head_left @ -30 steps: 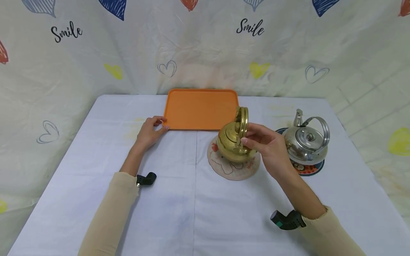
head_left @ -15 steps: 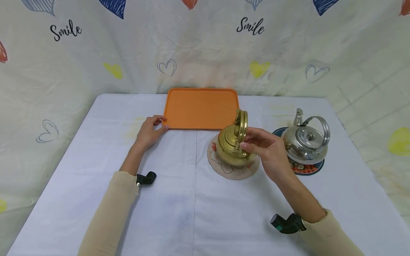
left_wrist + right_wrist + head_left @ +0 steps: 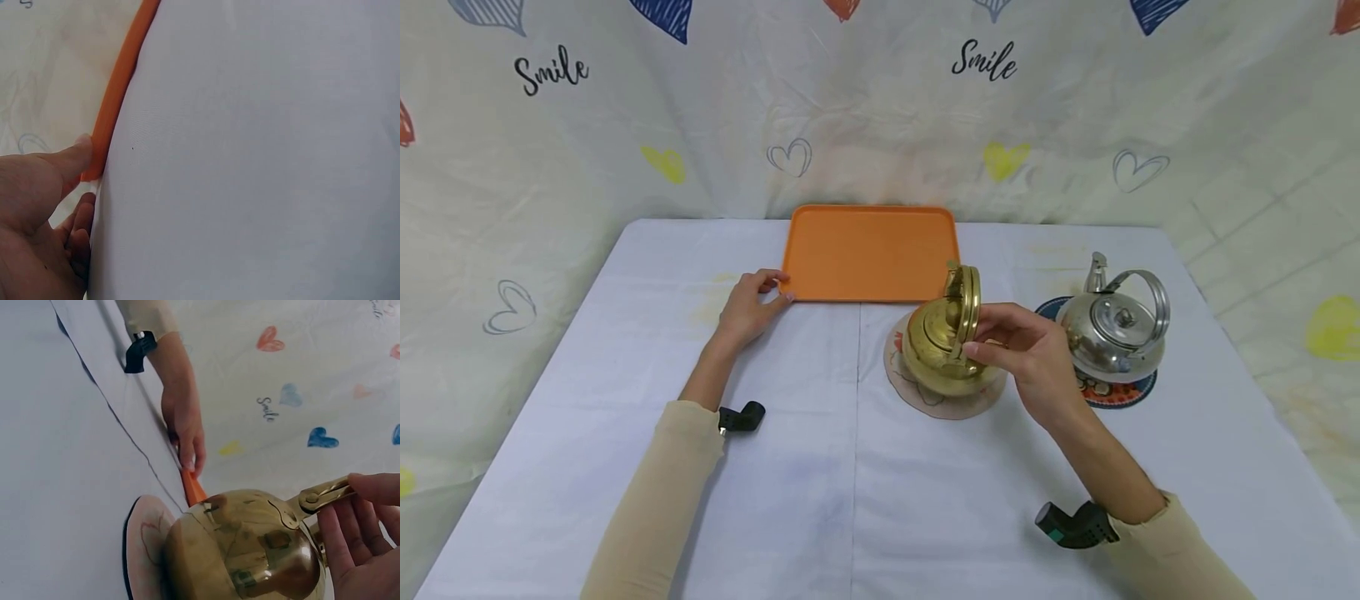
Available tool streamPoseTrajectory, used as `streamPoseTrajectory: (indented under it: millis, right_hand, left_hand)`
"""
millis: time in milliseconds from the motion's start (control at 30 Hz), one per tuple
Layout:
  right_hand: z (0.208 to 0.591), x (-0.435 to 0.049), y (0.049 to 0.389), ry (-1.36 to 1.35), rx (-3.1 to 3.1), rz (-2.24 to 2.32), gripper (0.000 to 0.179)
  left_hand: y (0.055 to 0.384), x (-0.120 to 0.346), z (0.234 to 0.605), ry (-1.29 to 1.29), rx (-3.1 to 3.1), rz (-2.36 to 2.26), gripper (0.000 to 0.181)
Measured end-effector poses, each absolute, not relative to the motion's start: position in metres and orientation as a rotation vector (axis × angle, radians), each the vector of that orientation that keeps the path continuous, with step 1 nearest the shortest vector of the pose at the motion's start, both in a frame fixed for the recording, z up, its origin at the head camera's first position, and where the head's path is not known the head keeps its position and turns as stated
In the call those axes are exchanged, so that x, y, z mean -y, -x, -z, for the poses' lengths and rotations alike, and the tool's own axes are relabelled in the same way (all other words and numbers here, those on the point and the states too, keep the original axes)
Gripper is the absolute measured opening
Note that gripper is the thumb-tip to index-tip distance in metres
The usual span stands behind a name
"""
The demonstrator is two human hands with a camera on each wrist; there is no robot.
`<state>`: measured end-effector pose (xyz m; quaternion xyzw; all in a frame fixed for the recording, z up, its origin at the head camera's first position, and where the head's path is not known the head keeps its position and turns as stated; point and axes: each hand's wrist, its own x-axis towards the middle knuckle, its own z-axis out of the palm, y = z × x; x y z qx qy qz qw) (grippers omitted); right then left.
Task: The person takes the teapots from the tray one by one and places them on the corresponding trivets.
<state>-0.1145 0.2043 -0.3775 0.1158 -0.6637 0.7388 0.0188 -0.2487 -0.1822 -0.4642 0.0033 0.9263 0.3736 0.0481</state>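
Observation:
A gold-coloured kettle (image 3: 942, 358) is upright over a round pale mat (image 3: 904, 390) with a printed pattern. Thumb and fingers of my right hand (image 3: 1037, 358) pinch the side of its raised handle (image 3: 331, 492). The kettle's base overlaps the mat in the right wrist view; whether it rests fully there I cannot tell. At the tray's near left corner, my left hand (image 3: 748, 308) pinches the edge of an orange tray (image 3: 872, 254), its thumb (image 3: 81, 150) against the rim.
A silver kettle (image 3: 1112, 333) stands on a round dark-edged, red-patterned mat (image 3: 1120, 395), right of my right hand. White cloth (image 3: 790, 500) covers the table. A printed curtain (image 3: 880, 108) hangs behind the table's far edge.
My right hand has brought the gold kettle slightly toward me and lower over the pale mat. The left hand, the tray and the silver kettle have stayed in place.

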Motion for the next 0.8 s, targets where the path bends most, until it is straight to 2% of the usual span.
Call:
streamPoseTrajectory:
  millis: [367, 800]
  right_hand:
    - [0.3821, -0.2064, 0.1151, -0.567, 2.128, -2.335, 0.036]
    - [0.3827, -0.2124, 0.1162, -0.619, 2.179, -2.246, 0.035]
  left_hand:
    - [0.2476, 0.1818, 0.463, -0.008, -2.823, -1.146, 0.043]
    - [0.2493, 0.1829, 0.4641, -0.02, -2.826, -1.148, 0.043]
